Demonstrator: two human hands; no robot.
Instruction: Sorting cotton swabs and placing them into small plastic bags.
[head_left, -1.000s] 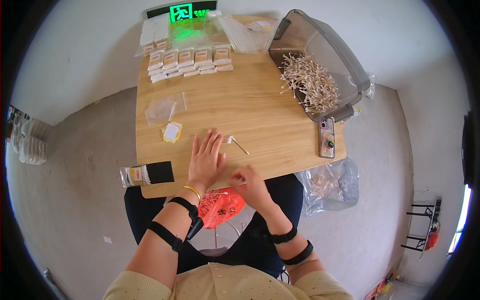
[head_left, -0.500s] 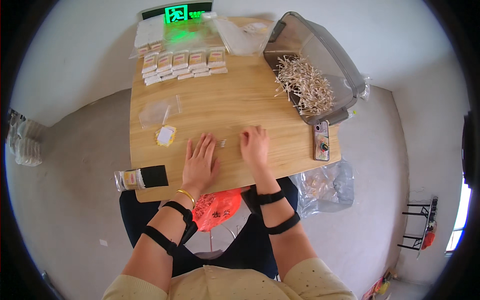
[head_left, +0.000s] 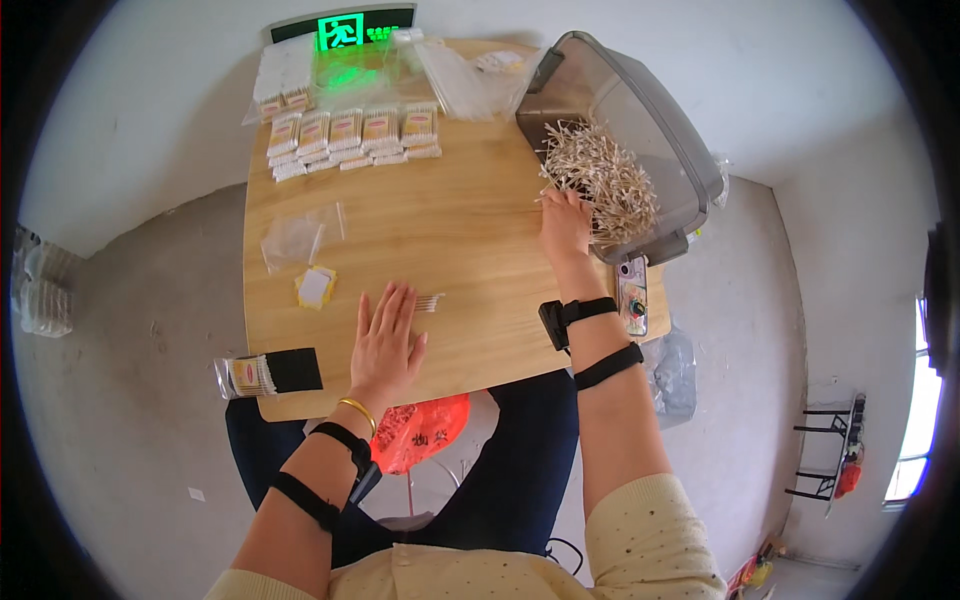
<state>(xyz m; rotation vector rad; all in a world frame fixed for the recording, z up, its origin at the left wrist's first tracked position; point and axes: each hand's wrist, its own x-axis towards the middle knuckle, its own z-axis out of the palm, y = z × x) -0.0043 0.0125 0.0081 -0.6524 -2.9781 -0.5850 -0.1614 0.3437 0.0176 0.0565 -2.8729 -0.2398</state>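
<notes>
My left hand [head_left: 384,345] lies flat on the wooden table, fingers stretched out. Its fingertips rest beside a small row of cotton swabs [head_left: 428,302], partly covering it. At the near left edge of a grey see-through plastic bin [head_left: 655,110], my right hand [head_left: 566,222] reaches to a heap of loose cotton swabs [head_left: 605,175]. The fingers there are bent together at the swabs, and their tips are partly hidden. Left of my left hand, a small stack of white and yellow cards [head_left: 315,287] lies near clear plastic bags [head_left: 300,238].
Packed swab packets [head_left: 345,130] stand in rows at the far left, beside clear bags [head_left: 465,80]. A swab packet on a black pad [head_left: 295,369] sits at the near left edge. A phone [head_left: 632,295] lies below the bin. A red bag [head_left: 425,432] hangs under the table.
My right hand has moved from the middle of the table, away and to the right, to the swab heap in the bin. My left hand stays flat beside the row of swabs.
</notes>
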